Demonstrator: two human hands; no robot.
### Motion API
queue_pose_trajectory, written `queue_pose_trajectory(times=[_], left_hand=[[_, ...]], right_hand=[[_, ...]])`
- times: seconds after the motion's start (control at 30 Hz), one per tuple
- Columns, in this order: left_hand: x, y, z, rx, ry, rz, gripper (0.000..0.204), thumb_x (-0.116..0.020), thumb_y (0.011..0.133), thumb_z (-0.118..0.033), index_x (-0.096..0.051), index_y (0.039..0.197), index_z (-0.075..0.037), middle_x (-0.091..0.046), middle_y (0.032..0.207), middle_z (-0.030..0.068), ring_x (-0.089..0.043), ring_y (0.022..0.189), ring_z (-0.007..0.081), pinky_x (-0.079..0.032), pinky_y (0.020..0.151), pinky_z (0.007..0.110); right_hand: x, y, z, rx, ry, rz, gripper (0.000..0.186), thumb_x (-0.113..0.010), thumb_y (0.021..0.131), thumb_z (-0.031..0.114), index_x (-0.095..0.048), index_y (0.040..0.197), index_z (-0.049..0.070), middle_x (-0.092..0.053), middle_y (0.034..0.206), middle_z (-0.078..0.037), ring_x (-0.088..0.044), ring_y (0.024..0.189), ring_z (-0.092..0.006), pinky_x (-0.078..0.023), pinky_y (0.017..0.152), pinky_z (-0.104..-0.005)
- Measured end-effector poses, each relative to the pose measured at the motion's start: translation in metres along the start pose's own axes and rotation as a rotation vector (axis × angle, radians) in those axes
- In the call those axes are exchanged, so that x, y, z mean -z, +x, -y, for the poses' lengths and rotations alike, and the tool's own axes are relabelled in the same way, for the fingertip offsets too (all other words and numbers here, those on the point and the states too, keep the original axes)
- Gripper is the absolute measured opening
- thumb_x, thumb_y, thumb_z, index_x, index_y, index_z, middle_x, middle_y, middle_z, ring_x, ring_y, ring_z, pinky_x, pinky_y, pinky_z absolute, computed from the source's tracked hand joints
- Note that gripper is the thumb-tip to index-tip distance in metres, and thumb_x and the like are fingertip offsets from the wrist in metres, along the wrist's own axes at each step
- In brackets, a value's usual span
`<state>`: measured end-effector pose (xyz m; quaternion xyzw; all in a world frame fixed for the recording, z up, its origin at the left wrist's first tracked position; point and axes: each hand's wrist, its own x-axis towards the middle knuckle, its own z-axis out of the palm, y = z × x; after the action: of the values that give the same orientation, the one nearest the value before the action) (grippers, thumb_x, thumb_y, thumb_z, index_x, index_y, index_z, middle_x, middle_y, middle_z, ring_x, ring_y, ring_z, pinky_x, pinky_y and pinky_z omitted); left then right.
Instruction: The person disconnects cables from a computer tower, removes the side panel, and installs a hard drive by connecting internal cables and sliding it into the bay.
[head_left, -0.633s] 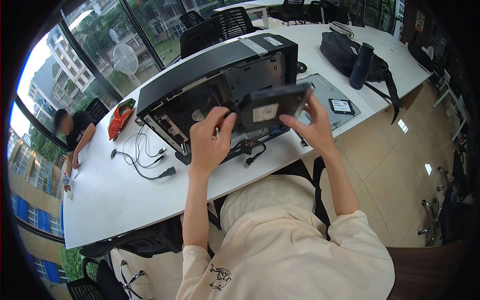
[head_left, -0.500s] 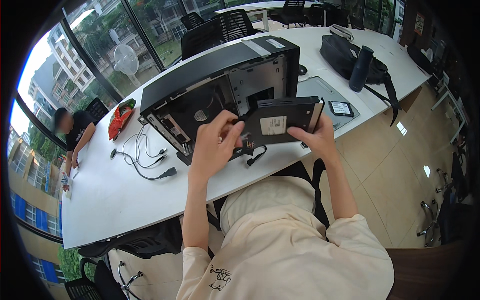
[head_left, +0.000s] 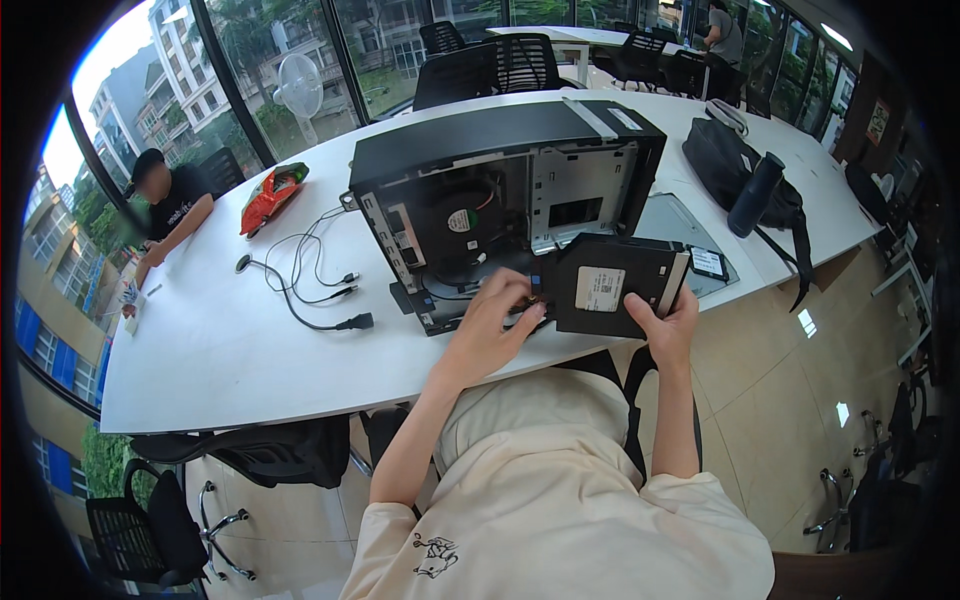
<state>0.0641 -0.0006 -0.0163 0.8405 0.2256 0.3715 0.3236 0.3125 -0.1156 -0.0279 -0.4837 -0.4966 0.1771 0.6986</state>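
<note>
An open black desktop computer case [head_left: 505, 140] lies on its side on the white table [head_left: 210, 365], its fan and metal drive cage exposed. Before it, my right hand [head_left: 665, 320] grips a black optical drive [head_left: 640, 275] by the right end, thumb beside the white label. My left hand [head_left: 490, 330] is at the drive's left end, fingers closed round small connectors or wires; exactly what they pinch is hidden. A metal side panel [head_left: 665, 230] with a small drive [head_left: 707, 262] on it rests right of the case.
A black bag [head_left: 730, 170] and dark bottle [head_left: 755, 195] lie right. Cables [head_left: 300, 300] and a red package [head_left: 265, 200] are left. A co-worker [head_left: 175, 205] sits at the left end; another person [head_left: 720, 40] stands in back. Chairs [head_left: 160, 530] surround the table.
The drive has tilted upright, its label now facing me, and sits lower before the case's opening. My hands moved with it. The head view has shifted, so the scene appears further right and down.
</note>
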Motion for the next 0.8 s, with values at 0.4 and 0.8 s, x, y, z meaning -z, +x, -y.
queue_pose_trajectory(times=[0.4, 0.8], left_hand=[[-0.007, 0.009, 0.017, -0.004, -0.193, 0.103, 0.023, -0.076, 0.091, -0.014, -0.076, 0.108, 0.000, -0.066, 0.105, 0.0071, -0.065, 0.091, 0.0186, -0.048, 0.078, 0.030], [-0.010, 0.003, 0.021, -0.053, -0.188, -0.054, 0.015, -0.078, 0.082, -0.009, -0.072, 0.087, 0.003, -0.064, 0.092, 0.0071, -0.065, 0.084, 0.0217, -0.048, 0.081, 0.034]], right_hand=[[-0.009, -0.007, 0.004, -0.030, 0.075, -0.065, 0.032, -0.081, 0.088, 0.008, -0.067, 0.115, -0.001, -0.074, 0.101, -0.005, -0.068, 0.087, -0.0109, -0.055, 0.079, -0.0264], [-0.015, 0.000, -0.011, -0.103, 0.119, -0.045, 0.030, -0.081, 0.090, 0.014, -0.067, 0.113, 0.001, -0.070, 0.093, 0.000, -0.060, 0.075, -0.0052, -0.047, 0.065, -0.0214]])
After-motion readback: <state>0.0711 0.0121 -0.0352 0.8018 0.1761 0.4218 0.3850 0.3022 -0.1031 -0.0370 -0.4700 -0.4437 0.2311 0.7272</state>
